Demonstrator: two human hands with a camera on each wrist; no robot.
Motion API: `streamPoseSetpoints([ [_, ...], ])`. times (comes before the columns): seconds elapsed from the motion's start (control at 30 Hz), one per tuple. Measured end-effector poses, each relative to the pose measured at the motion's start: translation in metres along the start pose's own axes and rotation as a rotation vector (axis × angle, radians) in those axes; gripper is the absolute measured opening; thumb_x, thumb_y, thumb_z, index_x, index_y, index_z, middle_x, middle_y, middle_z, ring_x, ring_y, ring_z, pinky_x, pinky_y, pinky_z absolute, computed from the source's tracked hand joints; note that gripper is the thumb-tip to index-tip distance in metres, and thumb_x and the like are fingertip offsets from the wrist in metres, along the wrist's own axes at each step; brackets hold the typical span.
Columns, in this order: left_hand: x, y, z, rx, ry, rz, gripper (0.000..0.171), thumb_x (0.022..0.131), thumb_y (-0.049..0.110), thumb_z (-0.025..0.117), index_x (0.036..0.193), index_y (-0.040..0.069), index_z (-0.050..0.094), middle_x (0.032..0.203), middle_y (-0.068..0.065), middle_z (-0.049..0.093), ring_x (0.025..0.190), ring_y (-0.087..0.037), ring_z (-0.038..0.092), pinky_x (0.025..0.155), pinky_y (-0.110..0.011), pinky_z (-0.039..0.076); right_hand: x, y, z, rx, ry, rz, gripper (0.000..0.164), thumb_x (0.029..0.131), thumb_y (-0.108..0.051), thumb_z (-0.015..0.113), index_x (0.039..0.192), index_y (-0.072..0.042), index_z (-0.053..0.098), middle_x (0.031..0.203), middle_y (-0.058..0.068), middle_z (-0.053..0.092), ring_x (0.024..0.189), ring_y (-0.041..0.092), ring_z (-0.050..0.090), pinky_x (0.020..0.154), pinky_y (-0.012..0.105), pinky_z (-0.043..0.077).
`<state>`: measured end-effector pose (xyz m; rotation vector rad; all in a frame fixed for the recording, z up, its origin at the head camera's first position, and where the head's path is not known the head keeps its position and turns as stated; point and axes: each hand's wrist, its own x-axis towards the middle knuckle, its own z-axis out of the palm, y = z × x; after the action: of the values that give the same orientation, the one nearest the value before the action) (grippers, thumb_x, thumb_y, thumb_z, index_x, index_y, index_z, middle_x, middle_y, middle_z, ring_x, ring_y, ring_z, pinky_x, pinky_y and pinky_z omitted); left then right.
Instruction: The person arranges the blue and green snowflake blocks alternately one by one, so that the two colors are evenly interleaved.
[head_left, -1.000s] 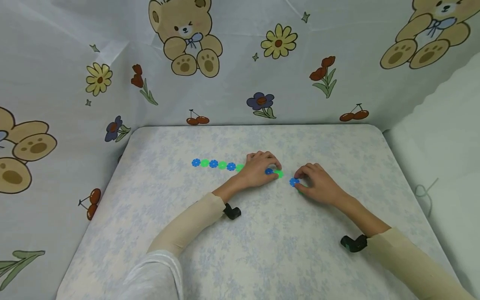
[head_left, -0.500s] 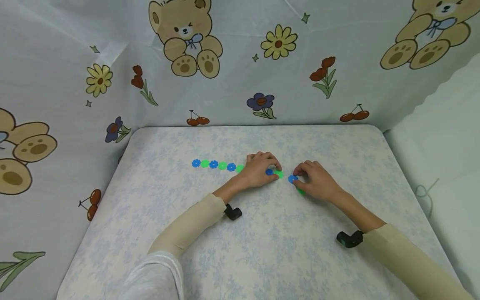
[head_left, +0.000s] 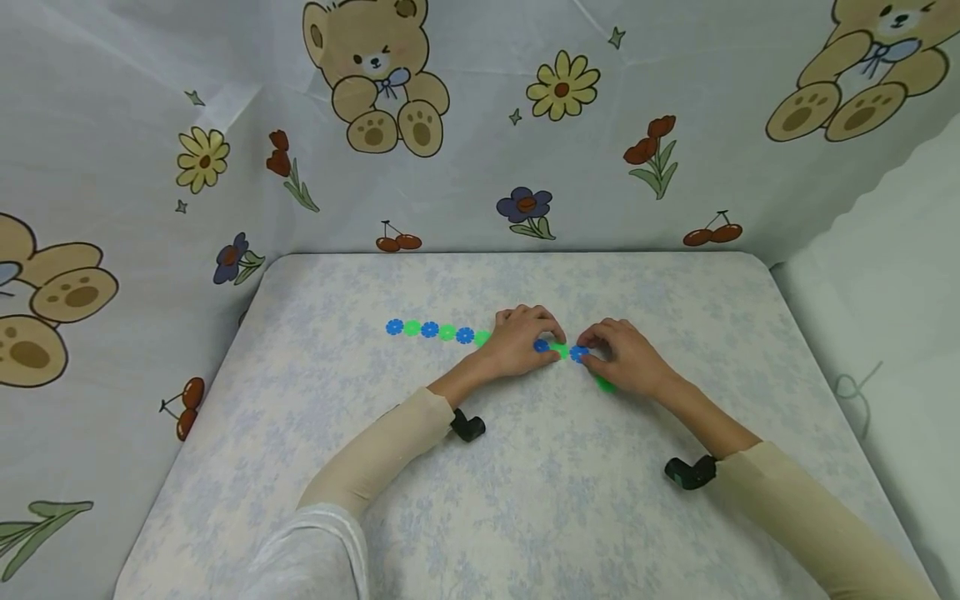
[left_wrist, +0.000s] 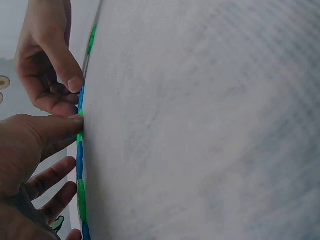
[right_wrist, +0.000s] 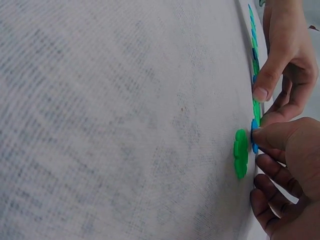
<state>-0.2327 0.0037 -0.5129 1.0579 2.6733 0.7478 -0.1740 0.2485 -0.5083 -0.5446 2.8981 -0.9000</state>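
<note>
A row of flower-shaped discs, blue and green in turn, lies across the table. My left hand (head_left: 521, 340) rests over the row and pinches its right-end green disc (head_left: 562, 352) between thumb and forefinger, hiding some discs under it. From the right, my right hand (head_left: 626, 358) pinches a blue disc (head_left: 578, 354) by its edges, right up against that green one. Whether the two discs are joined I cannot tell. A loose green disc (right_wrist: 241, 154) lies by itself below the right hand.
The left part of the row, ending in a blue disc (head_left: 394, 327), reaches out past the left hand. Under everything is a table (head_left: 480, 500) with a pale patterned cover. A printed cloth (head_left: 465, 167) hangs behind its far edge.
My right hand has moved left and slightly away from me, bringing the blue disc up to the row's green end disc. The left hand has stayed in place. More of the loose green disc shows.
</note>
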Motion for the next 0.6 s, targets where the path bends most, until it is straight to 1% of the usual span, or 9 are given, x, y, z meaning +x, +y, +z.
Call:
streamPoseSetpoints([
  [0.13,0.002,0.002,0.0,0.001,-0.004,0.006,0.022,0.101,0.038,0.077,0.122,0.031,0.076,0.141,0.004,0.062,0.135,-0.024,0.052,0.121,-0.063,0.027,-0.003,0.0,-0.001,0.005,0.004,-0.016,0.023,0.101,-0.014,0.076,0.122,-0.005,0.074,0.117,0.011,0.073,0.111,0.031,0.062,0.097,0.05,0.05],
  [0.2,0.003,0.003,0.0,0.008,-0.006,0.007,0.022,0.102,0.037,0.077,0.122,0.031,0.076,0.141,0.004,0.062,0.136,-0.024,0.052,0.121,-0.062,0.027,-0.004,0.0,-0.002,0.01,0.004,-0.023,0.025,0.102,-0.013,0.074,0.125,-0.005,0.074,0.119,0.012,0.072,0.111,0.031,0.062,0.096,0.05,0.05],
  [0.3,0.003,0.004,-0.001,0.017,-0.009,0.007,0.021,0.102,0.038,0.076,0.123,0.031,0.076,0.142,0.005,0.062,0.136,-0.023,0.051,0.121,-0.062,0.027,-0.009,0.0,-0.005,0.019,0.009,-0.021,0.029,0.104,-0.016,0.072,0.131,-0.006,0.071,0.121,0.012,0.072,0.114,0.032,0.062,0.097,0.052,0.05],
  [0.4,0.003,0.005,-0.001,0.017,-0.013,0.003,0.021,0.103,0.039,0.074,0.122,0.031,0.075,0.142,0.005,0.062,0.136,-0.023,0.051,0.121,-0.062,0.027,-0.017,0.001,-0.01,0.021,0.01,-0.001,0.033,0.105,-0.019,0.07,0.135,-0.007,0.069,0.123,0.013,0.072,0.115,0.033,0.063,0.098,0.054,0.051],
  [0.5,0.002,0.005,0.0,0.021,-0.018,-0.005,0.021,0.104,0.04,0.073,0.123,0.032,0.074,0.143,0.005,0.061,0.136,-0.023,0.051,0.122,-0.062,0.026,-0.03,0.003,-0.013,0.006,0.004,0.007,0.033,0.102,-0.02,0.074,0.132,-0.007,0.07,0.122,0.012,0.072,0.115,0.032,0.063,0.101,0.055,0.049],
  [0.6,0.002,0.006,0.001,0.028,-0.018,-0.008,0.023,0.105,0.041,0.071,0.126,0.033,0.072,0.143,0.006,0.061,0.136,-0.022,0.051,0.122,-0.061,0.026,-0.042,0.006,-0.014,-0.007,0.004,0.006,0.03,0.098,-0.02,0.08,0.124,-0.008,0.072,0.119,0.01,0.073,0.113,0.03,0.062,0.102,0.054,0.047],
])
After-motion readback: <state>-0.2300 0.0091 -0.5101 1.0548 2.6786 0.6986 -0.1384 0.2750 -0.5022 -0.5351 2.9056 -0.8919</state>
